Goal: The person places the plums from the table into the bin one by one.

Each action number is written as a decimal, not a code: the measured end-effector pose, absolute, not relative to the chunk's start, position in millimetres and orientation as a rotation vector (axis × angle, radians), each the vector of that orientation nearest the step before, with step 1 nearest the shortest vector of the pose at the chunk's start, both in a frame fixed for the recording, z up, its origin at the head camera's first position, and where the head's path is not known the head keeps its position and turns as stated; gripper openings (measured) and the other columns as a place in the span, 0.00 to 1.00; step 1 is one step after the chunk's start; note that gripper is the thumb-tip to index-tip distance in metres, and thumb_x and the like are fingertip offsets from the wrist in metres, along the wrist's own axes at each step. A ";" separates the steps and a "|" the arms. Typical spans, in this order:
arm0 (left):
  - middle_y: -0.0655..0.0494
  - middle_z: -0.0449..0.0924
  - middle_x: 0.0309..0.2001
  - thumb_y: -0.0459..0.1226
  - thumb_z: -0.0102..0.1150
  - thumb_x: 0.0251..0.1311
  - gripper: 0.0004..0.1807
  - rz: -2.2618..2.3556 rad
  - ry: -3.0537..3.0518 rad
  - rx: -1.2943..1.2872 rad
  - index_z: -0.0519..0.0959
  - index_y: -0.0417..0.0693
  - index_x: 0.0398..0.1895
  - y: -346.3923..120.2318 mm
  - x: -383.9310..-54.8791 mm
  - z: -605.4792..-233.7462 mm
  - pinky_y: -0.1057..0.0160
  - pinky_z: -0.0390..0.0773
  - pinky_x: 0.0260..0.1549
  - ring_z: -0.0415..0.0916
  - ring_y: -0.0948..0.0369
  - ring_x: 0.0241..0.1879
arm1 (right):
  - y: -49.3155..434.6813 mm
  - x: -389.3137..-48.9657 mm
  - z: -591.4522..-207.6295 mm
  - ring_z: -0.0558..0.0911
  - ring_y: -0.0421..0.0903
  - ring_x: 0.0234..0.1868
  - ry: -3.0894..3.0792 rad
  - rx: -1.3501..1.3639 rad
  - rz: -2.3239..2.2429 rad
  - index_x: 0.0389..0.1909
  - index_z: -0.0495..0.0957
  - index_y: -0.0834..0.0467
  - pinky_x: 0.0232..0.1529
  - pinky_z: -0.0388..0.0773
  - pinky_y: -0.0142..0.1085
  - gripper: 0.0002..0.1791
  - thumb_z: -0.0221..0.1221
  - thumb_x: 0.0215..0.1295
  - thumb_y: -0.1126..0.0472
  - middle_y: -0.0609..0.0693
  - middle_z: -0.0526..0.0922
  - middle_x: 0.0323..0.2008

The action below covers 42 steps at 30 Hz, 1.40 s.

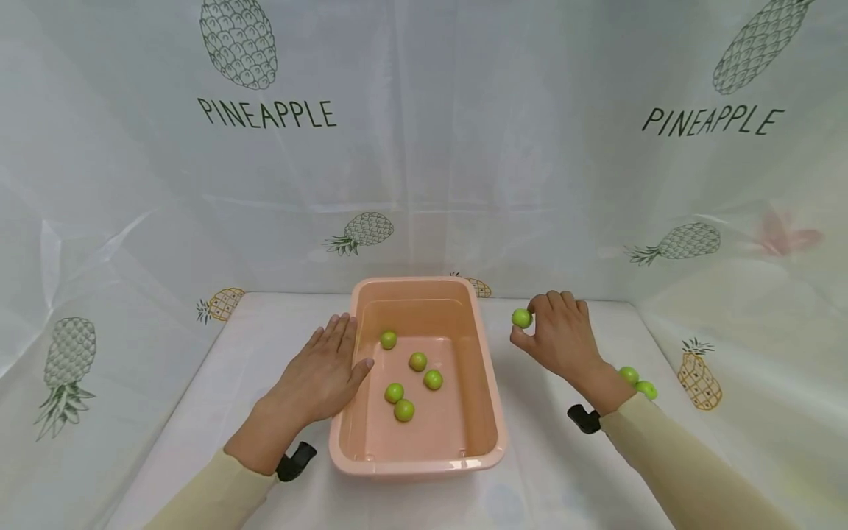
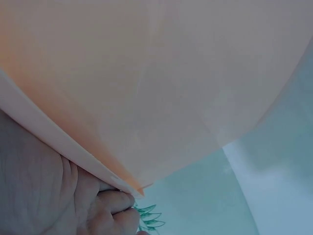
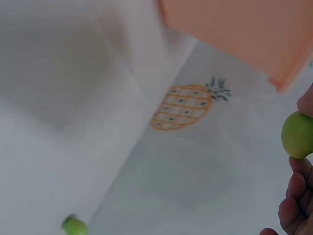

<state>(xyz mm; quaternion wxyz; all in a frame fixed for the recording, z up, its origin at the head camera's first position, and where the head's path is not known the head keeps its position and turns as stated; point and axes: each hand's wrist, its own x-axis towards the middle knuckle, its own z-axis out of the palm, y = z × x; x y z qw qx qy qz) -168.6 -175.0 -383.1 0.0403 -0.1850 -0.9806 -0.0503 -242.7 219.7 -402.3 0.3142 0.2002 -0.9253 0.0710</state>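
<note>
A pink plastic basin (image 1: 424, 467) stands on the table with several small round green fruits (image 1: 433, 380) loose on its floor. My left hand (image 1: 318, 375) rests on the basin's left rim, fingers straight along it and thumb over the edge. In the left wrist view, the palm (image 2: 34, 181) lies against the rim. To the right of the basin, my right hand (image 1: 559, 335) pinches one small green fruit (image 1: 522, 318) between thumb and fingertips, above the table. The right wrist view also shows this pinched fruit (image 3: 297, 134) at its right edge.
Two more green fruits (image 1: 645, 389) lie on the table to the right, partly behind the right wrist. A white table (image 1: 265, 324) lies beneath everything. Pale sheeting (image 1: 497, 184) printed with pineapples hangs behind and at both sides.
</note>
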 end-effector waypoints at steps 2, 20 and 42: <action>0.34 0.49 0.73 0.54 0.41 0.73 0.41 -0.158 -3.001 -0.568 0.51 0.28 0.73 -174.9 -168.4 -382.5 0.44 0.51 0.69 0.44 0.43 0.73 | 211.2 -246.3 -391.3 0.65 0.52 0.27 -2.448 0.526 0.221 0.29 0.73 0.59 0.29 0.59 0.44 0.16 0.56 0.48 0.49 0.49 0.66 0.22; 0.34 0.47 0.74 0.55 0.40 0.73 0.42 -0.209 -3.018 -0.564 0.49 0.29 0.74 -174.2 -168.9 -385.4 0.45 0.50 0.69 0.43 0.43 0.74 | 121.6 -267.8 -369.7 0.65 0.48 0.32 -2.631 0.667 0.233 0.32 0.71 0.53 0.36 0.62 0.44 0.16 0.54 0.52 0.45 0.46 0.67 0.28; 0.34 0.48 0.74 0.54 0.39 0.74 0.41 -0.230 -2.994 -0.564 0.50 0.29 0.73 -176.0 -169.6 -386.6 0.45 0.52 0.69 0.44 0.43 0.74 | 96.0 -274.3 -387.7 0.65 0.49 0.31 -2.688 0.666 0.133 0.27 0.67 0.53 0.35 0.62 0.43 0.17 0.53 0.55 0.43 0.46 0.65 0.25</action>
